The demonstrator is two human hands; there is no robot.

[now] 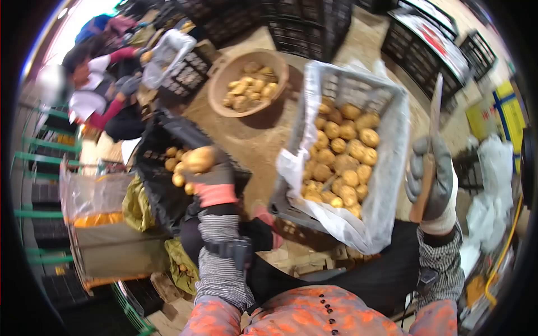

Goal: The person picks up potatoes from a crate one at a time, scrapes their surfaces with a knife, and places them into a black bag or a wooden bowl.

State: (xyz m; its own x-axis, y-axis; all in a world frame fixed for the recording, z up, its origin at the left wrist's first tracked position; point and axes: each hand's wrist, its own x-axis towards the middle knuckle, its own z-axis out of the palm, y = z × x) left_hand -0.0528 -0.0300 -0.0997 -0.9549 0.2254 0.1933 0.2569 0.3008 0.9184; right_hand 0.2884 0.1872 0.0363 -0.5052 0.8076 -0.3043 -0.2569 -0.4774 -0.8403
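Left hand (212, 172): 1 potato (198, 160); right hand (432, 180): 1 knife (433, 147).
Left closed round potato, over 1 black-lined crate (161, 204); right gripping handle (424, 193), blade (436, 106) up. Between: 1 white-lined potato crate (393, 162); beyond, 1 potato basin (222, 79).

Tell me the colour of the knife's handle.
The knife's handle is brown, clearest in the head view.

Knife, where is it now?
Head view, right side: the knife is in the gloved right hand, to the right of the plastic-lined potato crate.
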